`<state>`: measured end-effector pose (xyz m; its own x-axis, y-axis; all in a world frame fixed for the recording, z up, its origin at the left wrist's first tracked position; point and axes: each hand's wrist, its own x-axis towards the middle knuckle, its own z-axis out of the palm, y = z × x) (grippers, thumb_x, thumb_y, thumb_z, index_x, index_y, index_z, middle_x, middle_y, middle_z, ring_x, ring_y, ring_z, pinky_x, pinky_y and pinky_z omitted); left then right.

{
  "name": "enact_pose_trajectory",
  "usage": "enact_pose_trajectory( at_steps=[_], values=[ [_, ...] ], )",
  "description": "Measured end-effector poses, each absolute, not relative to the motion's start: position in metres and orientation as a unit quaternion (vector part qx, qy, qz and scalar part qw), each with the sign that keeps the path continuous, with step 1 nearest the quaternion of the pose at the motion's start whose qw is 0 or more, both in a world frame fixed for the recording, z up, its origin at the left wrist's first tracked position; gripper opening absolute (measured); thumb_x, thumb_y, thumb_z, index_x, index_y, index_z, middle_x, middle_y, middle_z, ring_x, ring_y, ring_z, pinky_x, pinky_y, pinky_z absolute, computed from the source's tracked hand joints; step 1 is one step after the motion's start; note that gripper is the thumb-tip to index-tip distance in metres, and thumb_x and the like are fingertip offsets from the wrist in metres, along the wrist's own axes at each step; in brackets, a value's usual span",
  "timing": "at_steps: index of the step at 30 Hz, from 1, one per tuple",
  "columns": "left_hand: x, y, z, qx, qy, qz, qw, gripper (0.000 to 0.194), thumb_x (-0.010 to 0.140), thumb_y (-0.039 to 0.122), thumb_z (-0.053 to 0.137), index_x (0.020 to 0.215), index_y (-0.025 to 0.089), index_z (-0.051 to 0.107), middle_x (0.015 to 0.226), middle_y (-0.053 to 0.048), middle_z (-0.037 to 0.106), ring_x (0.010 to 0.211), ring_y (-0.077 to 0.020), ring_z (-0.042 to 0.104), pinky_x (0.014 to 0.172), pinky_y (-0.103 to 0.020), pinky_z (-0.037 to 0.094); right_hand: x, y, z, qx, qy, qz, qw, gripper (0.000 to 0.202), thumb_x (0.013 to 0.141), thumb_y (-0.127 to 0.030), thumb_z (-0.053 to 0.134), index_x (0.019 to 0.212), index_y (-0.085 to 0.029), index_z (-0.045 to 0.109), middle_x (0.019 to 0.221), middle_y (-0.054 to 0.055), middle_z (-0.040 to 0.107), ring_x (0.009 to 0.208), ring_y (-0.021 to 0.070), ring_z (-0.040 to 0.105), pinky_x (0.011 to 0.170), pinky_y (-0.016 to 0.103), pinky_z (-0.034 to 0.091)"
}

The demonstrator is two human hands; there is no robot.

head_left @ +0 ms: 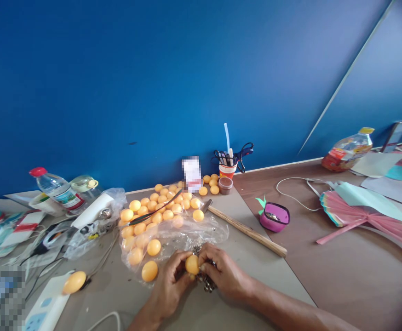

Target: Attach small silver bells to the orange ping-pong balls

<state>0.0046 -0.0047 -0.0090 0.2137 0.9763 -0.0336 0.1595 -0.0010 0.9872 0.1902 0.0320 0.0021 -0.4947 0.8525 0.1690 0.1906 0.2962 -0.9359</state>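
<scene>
An orange ping-pong ball point(192, 265) is pinched in the fingers of my left hand point(168, 285), low in the middle of the view. My right hand point(226, 276) has its thumb and fingers closed at the ball's right side; whatever sits between them is too small to make out. Under and behind my right fingers lies a heap of small shiny metal pieces point(209, 286), partly covered by the hand. Left of my hands, many more orange balls point(153, 247) lie in and around a clear plastic bag point(201, 230), with a thin black strap across them.
A wooden-handled hammer point(249, 231) lies beyond my right hand, near a purple pouch point(274, 217). A paper cup point(227, 171) of tools stands by the blue wall. Left are a power strip point(47, 301), cables and a bottle point(58, 188); right, a pink fan point(366, 214).
</scene>
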Motion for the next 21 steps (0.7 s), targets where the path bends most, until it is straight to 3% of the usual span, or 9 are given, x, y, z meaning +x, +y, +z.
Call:
enact_pose_trajectory(
  at_steps=[16,21],
  values=[
    [0.0085,-0.0053,-0.0101,0.576,0.465,0.409,0.533,0.038,0.080,0.046,0.064,0.108,0.020,0.062,0.094,-0.005,0.059,0.085,-0.0211,0.060,0.074,-0.033,0.051,0.1891,0.0273,0.0030,-0.388,-0.716,0.470,0.340,0.017,0.071,-0.003,0.049,0.076,-0.019,0.052,0.080,0.000,0.057,0.076,0.0147,0.053,0.070,0.027,0.042],
    [0.0082,-0.0041,-0.0107,0.602,0.471,0.410,0.498,0.036,0.080,0.041,0.065,0.110,0.021,0.062,0.104,-0.007,0.062,0.094,-0.0230,0.059,0.083,-0.035,0.050,0.1869,0.0289,-0.0032,-0.422,-0.680,0.503,0.327,0.018,0.067,-0.004,0.053,0.075,-0.019,0.049,0.072,-0.003,0.053,0.066,0.0120,0.049,0.060,0.023,0.038]
  ],
)
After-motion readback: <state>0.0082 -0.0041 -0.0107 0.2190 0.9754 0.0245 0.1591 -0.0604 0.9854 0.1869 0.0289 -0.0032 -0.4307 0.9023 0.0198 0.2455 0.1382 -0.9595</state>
